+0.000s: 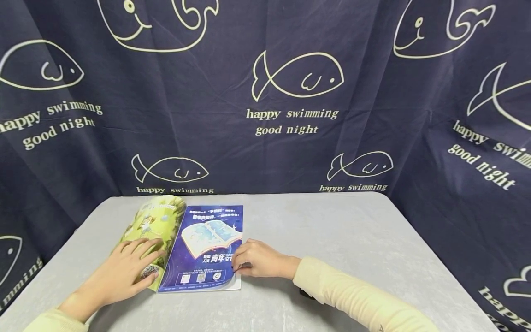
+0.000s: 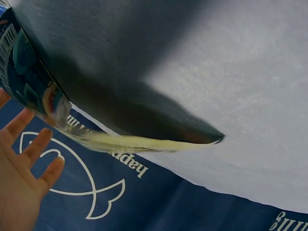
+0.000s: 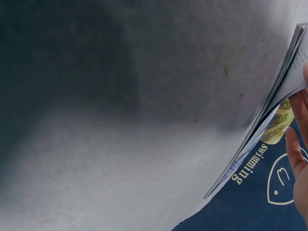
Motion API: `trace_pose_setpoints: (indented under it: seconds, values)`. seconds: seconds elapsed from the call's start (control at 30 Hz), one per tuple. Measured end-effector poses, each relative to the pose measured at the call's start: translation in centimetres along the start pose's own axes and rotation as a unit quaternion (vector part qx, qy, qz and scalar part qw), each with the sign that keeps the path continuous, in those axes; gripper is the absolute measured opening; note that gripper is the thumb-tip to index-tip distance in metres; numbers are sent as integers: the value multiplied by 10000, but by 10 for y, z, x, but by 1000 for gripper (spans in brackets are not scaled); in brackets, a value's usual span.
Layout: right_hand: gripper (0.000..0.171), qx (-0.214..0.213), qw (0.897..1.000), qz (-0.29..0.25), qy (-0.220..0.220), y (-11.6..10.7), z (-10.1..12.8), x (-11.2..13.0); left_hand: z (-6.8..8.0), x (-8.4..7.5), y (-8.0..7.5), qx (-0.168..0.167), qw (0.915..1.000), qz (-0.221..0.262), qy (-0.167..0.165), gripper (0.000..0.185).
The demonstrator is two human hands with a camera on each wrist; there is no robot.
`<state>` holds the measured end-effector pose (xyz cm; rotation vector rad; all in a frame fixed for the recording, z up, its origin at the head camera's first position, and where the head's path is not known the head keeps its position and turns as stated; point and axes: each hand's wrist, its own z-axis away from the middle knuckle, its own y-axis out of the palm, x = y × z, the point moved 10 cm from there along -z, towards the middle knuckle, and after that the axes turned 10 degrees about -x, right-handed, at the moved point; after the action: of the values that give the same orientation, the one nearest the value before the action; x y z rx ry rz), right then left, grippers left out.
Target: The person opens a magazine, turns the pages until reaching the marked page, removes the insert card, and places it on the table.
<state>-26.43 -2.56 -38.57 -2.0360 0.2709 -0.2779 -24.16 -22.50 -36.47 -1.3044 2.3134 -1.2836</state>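
Magazine (image 1: 188, 244) lies open on the table's (image 1: 352, 230) left half, spine running away from you; your right hand (image 1: 259, 259) pinches its near-right page corner, left hand (image 1: 124, 269) flat on its green page.

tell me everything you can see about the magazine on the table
The magazine is a thin, glossy paper booklet lying open on the near left part of the grey table. The left side is green and curves upward; the right page is dark blue with an open-book picture and printed text. The left hand rests flat on the green side, and the right hand pinches the lower right page edge, slightly lifted.
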Motion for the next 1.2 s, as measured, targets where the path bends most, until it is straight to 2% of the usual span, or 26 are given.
trace_pose_setpoints:
  seconds: [0.2,0.37,0.63,0.87,1.03,1.2]
  values:
    - [8,23,9996,-181,221,0,0,-4,1,-2,5,94,9999,-32,23,37]
    - [8,7,9994,-266,231,0,0,-5,2,-1,9,171,9998,-80,11,37]
    - [9,-96,9979,-611,185,-2,0,-9,3,-1,15,482,9985,-19,-265,43]
    - [8,-183,9930,-1146,215,-6,-3,-10,3,-2,16,539,9981,-64,-298,47]
    - [9,-56,9878,-1510,385,-5,-5,-12,3,-2,16,519,9984,-103,-217,53]
    - [7,91,9831,-1738,572,-4,-5,-15,4,-1,21,726,9967,-71,-368,61]
